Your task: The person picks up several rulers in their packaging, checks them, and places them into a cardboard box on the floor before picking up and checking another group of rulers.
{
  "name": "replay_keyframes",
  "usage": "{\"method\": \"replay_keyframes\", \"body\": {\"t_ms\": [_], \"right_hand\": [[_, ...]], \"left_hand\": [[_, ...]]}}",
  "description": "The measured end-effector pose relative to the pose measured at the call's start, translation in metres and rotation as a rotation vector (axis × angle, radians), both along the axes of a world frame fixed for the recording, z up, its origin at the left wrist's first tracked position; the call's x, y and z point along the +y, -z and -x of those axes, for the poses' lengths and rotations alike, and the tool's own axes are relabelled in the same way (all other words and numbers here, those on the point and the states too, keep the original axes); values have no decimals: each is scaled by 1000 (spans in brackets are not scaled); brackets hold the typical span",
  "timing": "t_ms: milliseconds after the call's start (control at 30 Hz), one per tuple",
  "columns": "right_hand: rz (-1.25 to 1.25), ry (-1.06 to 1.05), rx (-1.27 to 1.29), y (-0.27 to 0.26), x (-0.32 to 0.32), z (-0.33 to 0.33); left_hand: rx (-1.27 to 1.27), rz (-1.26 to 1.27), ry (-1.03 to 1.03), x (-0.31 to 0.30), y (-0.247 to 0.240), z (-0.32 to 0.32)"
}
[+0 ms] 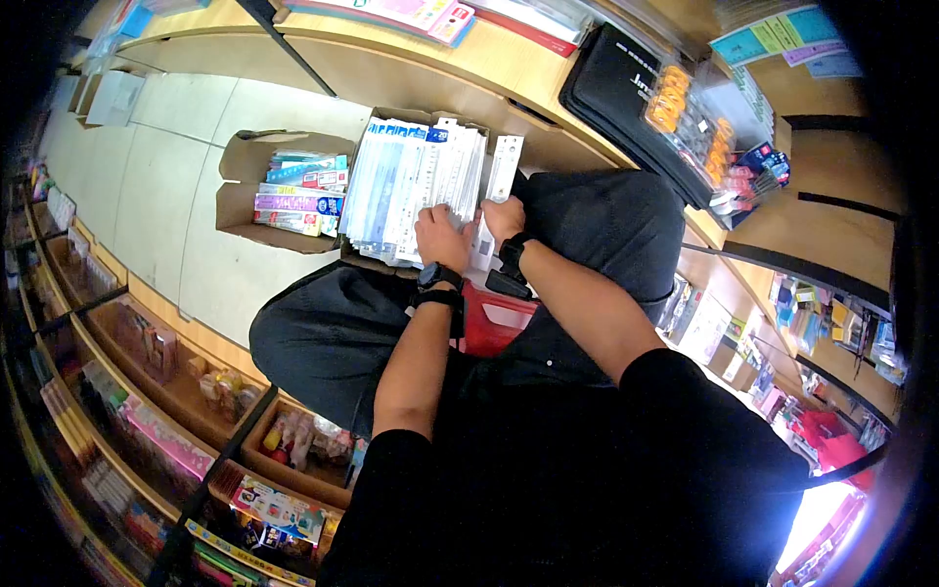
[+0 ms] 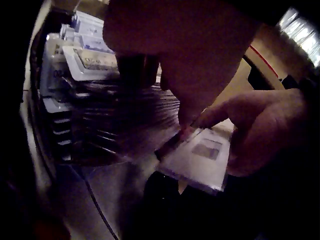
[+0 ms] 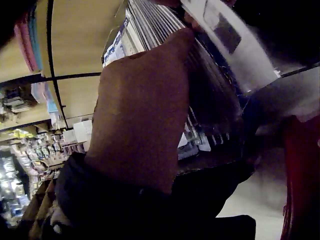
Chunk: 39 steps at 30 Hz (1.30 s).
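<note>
An open cardboard box [image 1: 354,256] before me is packed with upright clear sleeves of rulers [image 1: 391,186], some with blue headers. My right hand [image 1: 504,217] pinches one long white ruler pack [image 1: 506,166] at the right end of the row. In the left wrist view, thumb and fingers of that right hand [image 2: 267,125] grip the pack [image 2: 192,157] near its end. My left hand [image 1: 442,237] rests on the sleeves just to the left, one finger reaching towards the held pack. The left hand's back [image 3: 140,115] hides part of the row in the right wrist view.
A smaller cardboard box [image 1: 235,201] of colourful packs stands on the tiled floor [image 1: 161,166] at left. A red stool [image 1: 494,323] is between my legs. Shelving [image 1: 391,68] runs ahead, bearing a black case [image 1: 611,98] and orange packaged items [image 1: 670,98]. Stocked shelves [image 1: 161,372] line the lower left.
</note>
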State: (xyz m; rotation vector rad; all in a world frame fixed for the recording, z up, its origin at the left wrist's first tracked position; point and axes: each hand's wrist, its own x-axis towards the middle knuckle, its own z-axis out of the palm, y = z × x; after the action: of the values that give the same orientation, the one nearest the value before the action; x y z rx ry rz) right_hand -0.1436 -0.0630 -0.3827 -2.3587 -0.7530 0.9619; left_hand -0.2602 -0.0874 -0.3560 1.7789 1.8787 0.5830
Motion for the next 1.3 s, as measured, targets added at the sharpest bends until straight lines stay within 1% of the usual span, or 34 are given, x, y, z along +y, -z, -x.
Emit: {"method": "replay_keyframes", "body": {"t_ms": [67,100,133,167,200,233,300,333,367,433,467,533,600,633,700,733,767,800,833,867,933,967,1033,1067,1100,1133,1167,1200,1233,1300], "right_hand": [[0,79,332,-1,-3,-3],[-12,95,333,15,-4,-8],[8,78,269,49,-6,-9],[26,70,205,49,-4,-7],[8,10,200,47,-9,-7],[7,10,200,48,-8,-3],[-95,18,131,101,-14,-3],[-100,41,152,130,-14,-5],[-101,47,152,124,-16,-6],[-64,96,254,90,-18,-5],[-68,101,259,73,-17,-5],[2,174,426,40,-16,-4],[4,177,441,3,-13,-3],[6,174,451,-6,-12,-1],[10,163,448,-6,-13,1],[15,146,437,-6,-12,1],[10,149,437,11,-11,2],[-4,133,372,41,-11,2],[-16,116,307,56,-11,2],[-20,117,302,42,-10,2],[57,156,426,-17,-5,4],[48,154,421,-35,-5,4],[10,241,612,-63,-6,6],[1,247,724,-76,-8,4],[-10,239,719,-90,-10,2],[-6,244,817,-105,-14,1],[-2,247,915,-114,-18,-1],[-12,188,1009,-119,-21,-4],[-41,167,1083,-125,-26,-7],[-45,72,1166,-167,-36,-12]], "left_hand": [[18,21,0,1,5,3],[20,12,18,2,2,-2],[38,-2,-11,1,0,-2],[57,-19,-31,0,0,-4],[105,-1,-36,-1,-2,-8],[105,-2,-36,-1,-1,-7],[166,59,6,1,1,-5],[166,59,6,2,0,-4],[149,88,12,2,-1,-4],[138,115,23,3,-2,-3],[140,126,38,5,-2,-1],[147,137,60,7,-2,2],[155,100,55,8,-2,4],[161,99,62,7,-3,2],[314,58,71,6,-2,-4],[315,52,76,7,-1,-5],[363,32,91,5,7,-5],[408,13,104,4,13,-6],[405,10,106,3,15,-6],[415,0,107,3,18,-6],[418,-20,103,4,16,-6],[398,12,96,6,13,-6],[375,36,84,8,8,-2],[345,114,91,9,6,0],[313,188,99,12,0,1],[307,177,94,13,-5,3],[254,255,101,13,-21,6],[200,330,107,14,-35,9],[197,319,100,13,-49,13],[-126,336,-51,9,-73,25]]}}
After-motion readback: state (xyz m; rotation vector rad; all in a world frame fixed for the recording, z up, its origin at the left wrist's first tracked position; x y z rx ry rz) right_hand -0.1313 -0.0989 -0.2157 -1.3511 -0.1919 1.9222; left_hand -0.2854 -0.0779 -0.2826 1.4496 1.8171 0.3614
